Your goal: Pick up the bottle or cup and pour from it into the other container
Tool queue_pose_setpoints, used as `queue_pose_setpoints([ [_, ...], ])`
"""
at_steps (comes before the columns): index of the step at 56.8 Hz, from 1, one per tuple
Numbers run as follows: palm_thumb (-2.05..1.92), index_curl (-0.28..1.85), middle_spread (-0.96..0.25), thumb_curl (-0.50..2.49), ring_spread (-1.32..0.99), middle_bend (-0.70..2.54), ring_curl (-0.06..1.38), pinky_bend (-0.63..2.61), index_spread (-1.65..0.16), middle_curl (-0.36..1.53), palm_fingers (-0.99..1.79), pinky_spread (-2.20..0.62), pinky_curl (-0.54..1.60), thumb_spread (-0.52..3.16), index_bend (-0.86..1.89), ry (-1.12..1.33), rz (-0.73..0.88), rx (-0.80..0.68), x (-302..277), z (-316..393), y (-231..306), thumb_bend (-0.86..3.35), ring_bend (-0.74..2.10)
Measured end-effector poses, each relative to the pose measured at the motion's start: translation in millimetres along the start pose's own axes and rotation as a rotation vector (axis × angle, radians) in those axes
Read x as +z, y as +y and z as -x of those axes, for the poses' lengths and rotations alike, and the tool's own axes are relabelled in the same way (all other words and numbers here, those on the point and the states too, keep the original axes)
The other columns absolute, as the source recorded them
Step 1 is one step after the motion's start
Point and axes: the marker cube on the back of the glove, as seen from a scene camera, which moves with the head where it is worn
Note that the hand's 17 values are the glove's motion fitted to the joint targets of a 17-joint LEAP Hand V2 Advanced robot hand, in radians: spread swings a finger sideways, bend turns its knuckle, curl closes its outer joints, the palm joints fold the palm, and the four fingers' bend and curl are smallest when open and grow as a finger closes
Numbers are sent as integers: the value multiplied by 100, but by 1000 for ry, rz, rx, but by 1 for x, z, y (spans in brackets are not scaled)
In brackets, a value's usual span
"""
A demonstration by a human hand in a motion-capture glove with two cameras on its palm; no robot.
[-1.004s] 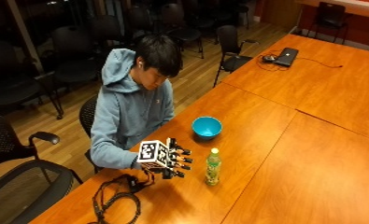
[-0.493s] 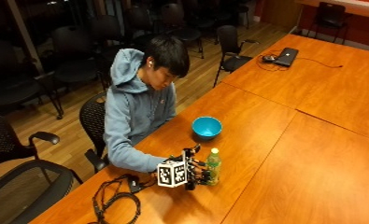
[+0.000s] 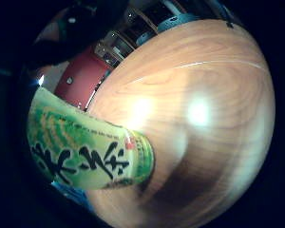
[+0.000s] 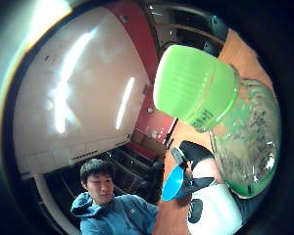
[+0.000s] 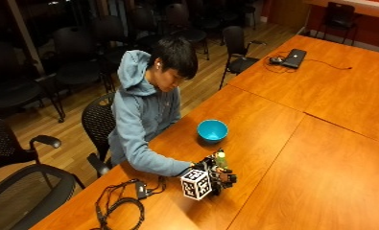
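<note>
On table (image 5: 316, 158), hand (image 5: 213, 175) grips upright bottle (image 5: 221, 159) near bowl (image 5: 212, 130).

Warm, dim room light. Glare spots shine on the table (image 3: 199, 114); ceiling strips flare bright. The bottle (image 3: 85, 152) casts a soft shadow there.

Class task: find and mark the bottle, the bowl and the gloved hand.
bottle (image 3: 85, 156): little-finger palm view, label.
bowl (image 5: 212, 130): outside view, inside.
hand (image 5: 216, 173): outside view, glove around the bottle.
</note>
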Motion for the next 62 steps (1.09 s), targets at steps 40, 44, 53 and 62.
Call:
queue_pose_setpoints([
  [40,102,37,-3,60,-16,32,42,61,-9,46,119,-17,33,39,15,181,221,-178,54,73,8,-4,56],
  [44,102,38,-3,61,-16,31,42,60,-9,47,120,-18,33,37,16,191,276,-200,59,96,9,-4,56],
  [53,102,39,-3,63,-17,31,44,60,-8,48,120,-19,34,34,16,281,365,-245,73,131,13,-4,55],
  [62,101,40,-4,65,-17,31,44,59,-8,49,121,-19,35,33,16,459,530,-272,90,146,28,-4,55],
])
